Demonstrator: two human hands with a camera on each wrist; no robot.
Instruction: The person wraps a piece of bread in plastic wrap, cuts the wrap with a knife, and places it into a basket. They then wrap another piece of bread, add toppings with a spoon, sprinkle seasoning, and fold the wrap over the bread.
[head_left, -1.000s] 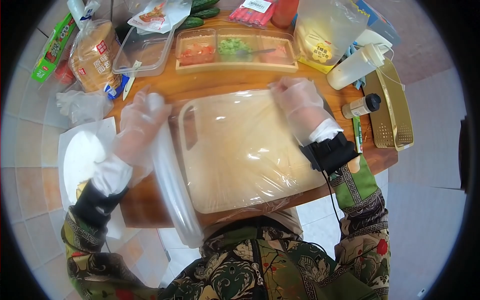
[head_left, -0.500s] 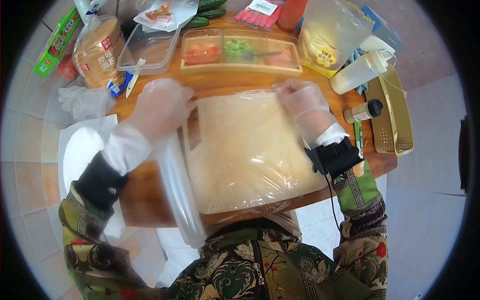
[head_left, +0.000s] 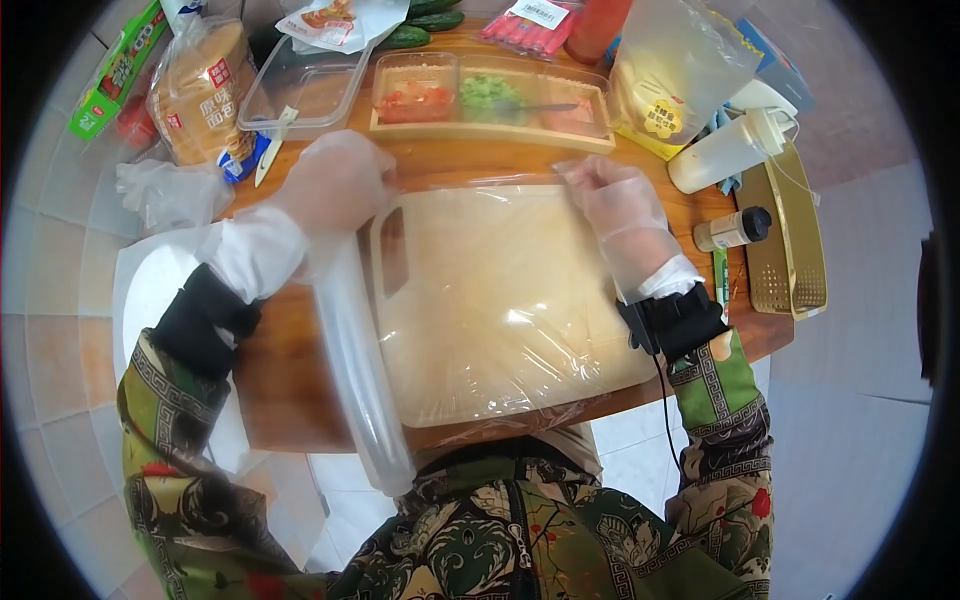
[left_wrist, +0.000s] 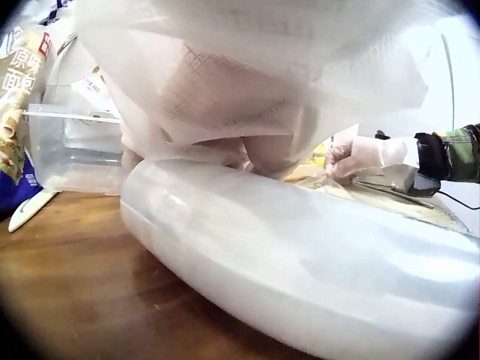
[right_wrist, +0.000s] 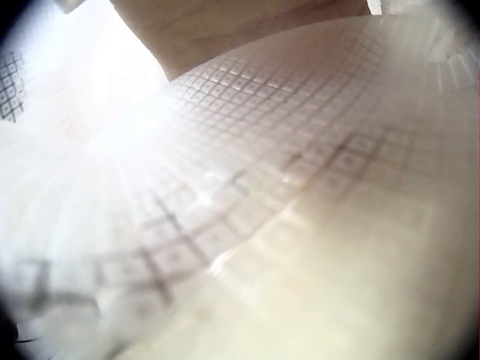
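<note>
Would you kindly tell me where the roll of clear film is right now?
In the head view, the film roll lies left of the cutting board, its far end at the left hand, its near end past the table edge.

There's room above the board [head_left: 510,290] (plastic roll [head_left: 358,380] blocks left).

film roll [head_left: 355,370], 8 o'clock: smooth, shiny plastic | film [head_left: 470,380]: clear, glossy plastic | table [head_left: 280,400]: grained wood, soft sheen | gloves [head_left: 335,185]: translucent, embossed plastic | basket [head_left: 768,282], 3 o'clock: smooth plastic
</note>
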